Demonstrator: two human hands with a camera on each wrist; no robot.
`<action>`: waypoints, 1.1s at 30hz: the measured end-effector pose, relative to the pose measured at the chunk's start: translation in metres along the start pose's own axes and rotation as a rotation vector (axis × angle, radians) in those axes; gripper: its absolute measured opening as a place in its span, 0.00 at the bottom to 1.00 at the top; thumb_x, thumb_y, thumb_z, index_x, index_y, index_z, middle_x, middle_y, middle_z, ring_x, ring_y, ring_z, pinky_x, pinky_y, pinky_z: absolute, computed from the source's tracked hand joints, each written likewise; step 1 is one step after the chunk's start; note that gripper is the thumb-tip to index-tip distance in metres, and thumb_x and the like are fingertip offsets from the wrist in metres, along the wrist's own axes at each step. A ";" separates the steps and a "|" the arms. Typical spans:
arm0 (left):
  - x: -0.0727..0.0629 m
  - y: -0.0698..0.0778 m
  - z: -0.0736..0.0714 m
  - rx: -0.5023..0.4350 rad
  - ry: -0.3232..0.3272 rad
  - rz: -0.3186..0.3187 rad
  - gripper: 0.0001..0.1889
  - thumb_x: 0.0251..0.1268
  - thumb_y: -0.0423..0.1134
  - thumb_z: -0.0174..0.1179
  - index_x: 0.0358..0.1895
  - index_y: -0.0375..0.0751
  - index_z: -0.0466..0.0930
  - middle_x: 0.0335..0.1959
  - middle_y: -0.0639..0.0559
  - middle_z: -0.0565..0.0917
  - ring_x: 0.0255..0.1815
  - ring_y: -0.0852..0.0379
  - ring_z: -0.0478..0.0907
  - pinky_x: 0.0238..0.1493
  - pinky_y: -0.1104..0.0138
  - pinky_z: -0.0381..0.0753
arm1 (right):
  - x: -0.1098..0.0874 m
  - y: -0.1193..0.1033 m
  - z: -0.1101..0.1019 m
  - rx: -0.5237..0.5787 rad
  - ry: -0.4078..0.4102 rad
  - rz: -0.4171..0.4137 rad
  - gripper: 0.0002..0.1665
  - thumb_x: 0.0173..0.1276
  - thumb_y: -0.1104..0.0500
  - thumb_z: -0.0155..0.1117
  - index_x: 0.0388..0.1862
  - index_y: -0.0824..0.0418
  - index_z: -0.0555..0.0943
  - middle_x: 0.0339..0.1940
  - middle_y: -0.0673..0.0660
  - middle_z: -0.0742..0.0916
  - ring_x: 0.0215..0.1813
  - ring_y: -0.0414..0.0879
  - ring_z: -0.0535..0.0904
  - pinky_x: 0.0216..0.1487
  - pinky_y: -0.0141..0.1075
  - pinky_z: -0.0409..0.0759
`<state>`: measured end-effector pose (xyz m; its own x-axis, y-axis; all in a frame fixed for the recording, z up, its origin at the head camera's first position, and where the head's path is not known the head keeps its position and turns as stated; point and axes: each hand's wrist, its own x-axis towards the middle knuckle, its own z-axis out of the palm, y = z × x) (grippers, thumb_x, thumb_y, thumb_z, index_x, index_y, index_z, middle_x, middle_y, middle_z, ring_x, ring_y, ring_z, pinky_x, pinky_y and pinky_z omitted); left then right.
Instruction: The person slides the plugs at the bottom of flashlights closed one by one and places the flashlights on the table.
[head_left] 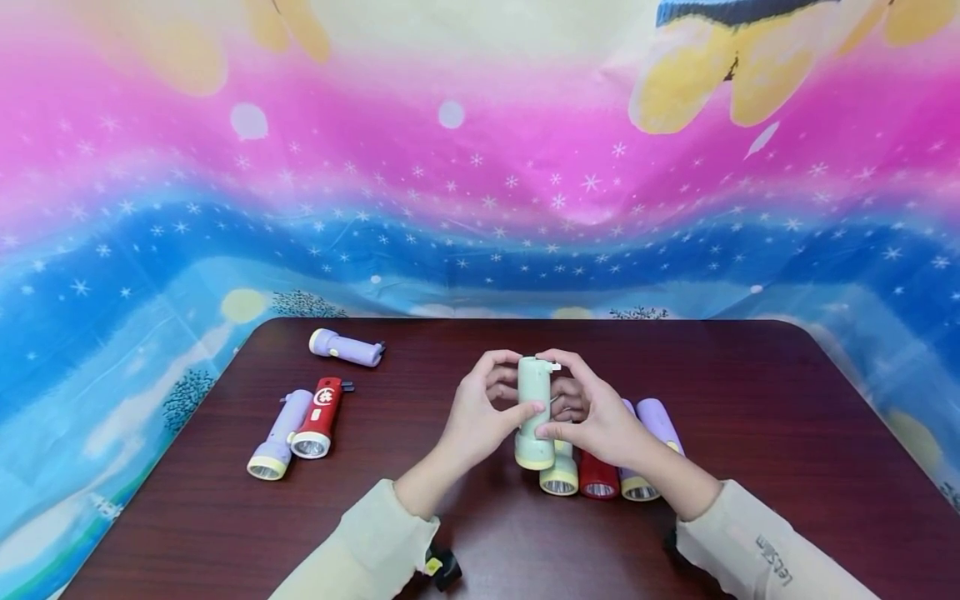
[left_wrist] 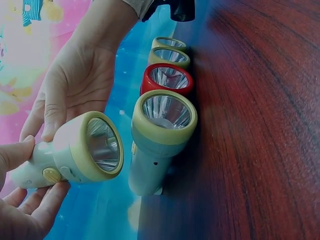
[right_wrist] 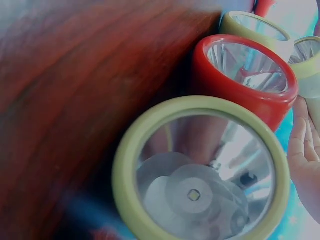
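Both hands hold a pale green flashlight (head_left: 534,417) with a yellow rim, lifted above the table, lens end down. My left hand (head_left: 477,412) grips it from the left, thumb across its front. From the other side my right hand (head_left: 600,417) grips it, thumb below the left one. Folded-out plug prongs (head_left: 555,367) show near its upper end. In the left wrist view its yellow switch (left_wrist: 51,174) and clear lens (left_wrist: 103,145) are visible. Just behind stands a row: a second green flashlight (head_left: 559,477), a red flashlight (head_left: 599,483) and purple flashlights (head_left: 639,487), partly hidden by the right hand.
On the table's left lie a purple flashlight (head_left: 347,347), another purple flashlight (head_left: 281,433) and a red flashlight (head_left: 321,417) with prongs out. The dark wooden table (head_left: 420,342) meets a colourful printed cloth (head_left: 450,192) at the back.
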<state>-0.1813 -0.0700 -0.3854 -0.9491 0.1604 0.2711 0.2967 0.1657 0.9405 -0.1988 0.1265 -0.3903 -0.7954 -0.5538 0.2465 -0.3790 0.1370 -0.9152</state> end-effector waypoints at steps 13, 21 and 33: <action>-0.002 0.000 0.001 0.020 0.000 -0.034 0.28 0.54 0.31 0.73 0.58 0.43 0.73 0.47 0.42 0.86 0.39 0.51 0.85 0.40 0.69 0.84 | 0.003 0.002 -0.004 0.020 -0.076 0.014 0.49 0.58 0.66 0.75 0.73 0.52 0.59 0.50 0.64 0.85 0.41 0.48 0.86 0.41 0.39 0.86; -0.003 0.001 0.002 0.018 -0.004 -0.049 0.28 0.53 0.31 0.74 0.58 0.42 0.72 0.46 0.41 0.86 0.38 0.51 0.85 0.38 0.68 0.84 | 0.004 0.004 -0.005 0.028 -0.102 0.007 0.48 0.58 0.67 0.75 0.73 0.54 0.61 0.51 0.66 0.84 0.40 0.48 0.86 0.43 0.40 0.86; -0.001 0.001 -0.007 -0.047 -0.095 -0.030 0.28 0.57 0.29 0.70 0.61 0.42 0.70 0.50 0.39 0.85 0.42 0.48 0.86 0.52 0.53 0.83 | 0.002 0.001 -0.009 0.019 -0.106 0.016 0.50 0.59 0.67 0.74 0.75 0.52 0.59 0.50 0.63 0.84 0.41 0.51 0.85 0.43 0.40 0.86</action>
<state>-0.1803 -0.0767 -0.3832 -0.9424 0.2478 0.2246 0.2612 0.1258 0.9570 -0.2045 0.1326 -0.3878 -0.7467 -0.6352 0.1975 -0.3566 0.1315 -0.9250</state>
